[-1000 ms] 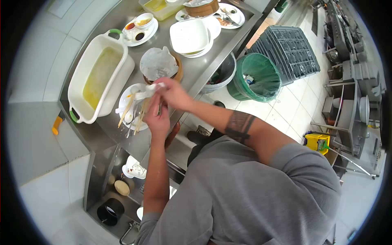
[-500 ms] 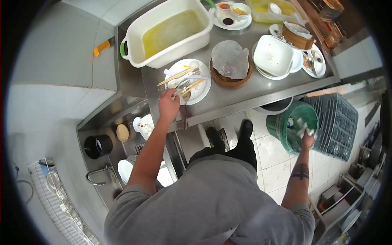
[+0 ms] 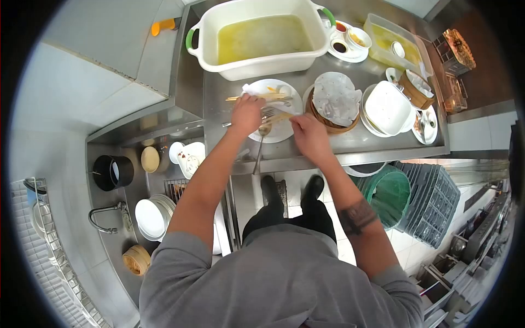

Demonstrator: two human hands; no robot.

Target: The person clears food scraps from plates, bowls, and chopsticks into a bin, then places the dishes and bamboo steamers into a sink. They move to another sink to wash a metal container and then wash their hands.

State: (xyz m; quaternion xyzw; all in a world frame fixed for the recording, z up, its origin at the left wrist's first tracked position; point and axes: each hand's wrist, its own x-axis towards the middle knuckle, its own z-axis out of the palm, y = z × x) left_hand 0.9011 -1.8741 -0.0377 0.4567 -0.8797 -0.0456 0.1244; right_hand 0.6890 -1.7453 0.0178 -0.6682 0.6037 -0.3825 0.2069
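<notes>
A white plate [image 3: 281, 131] lies on the steel counter with used cutlery on it. My left hand [image 3: 248, 113] is over its left side, fingers curled at a pair of wooden chopsticks [image 3: 273, 97] and across a fork [image 3: 268, 112]; what the fingers grip is hidden. At the plate's right edge, my right hand [image 3: 311, 138] pinches the end of other light wooden chopsticks [image 3: 281, 117]. Between the hands, a spoon [image 3: 260, 145] rests with its handle over the plate's near rim. Just right stands a bamboo steamer [image 3: 314, 109] with perforated paper [image 3: 336, 98] on top.
A white tub [image 3: 257, 68] of yellowish liquid sits behind the plate. To the right are stacked white dishes [image 3: 385, 109], a small steamer [image 3: 415, 90] and a sauce plate [image 3: 353, 53]. A green bin [image 3: 391, 199] and grey racks [image 3: 432, 205] stand below; a sink with dishes [image 3: 156, 216] is left.
My right hand has come from the green bin up to the plate, leaving the white crumpled stuff it held. My left hand has shifted further over the plate. The view has turned.
</notes>
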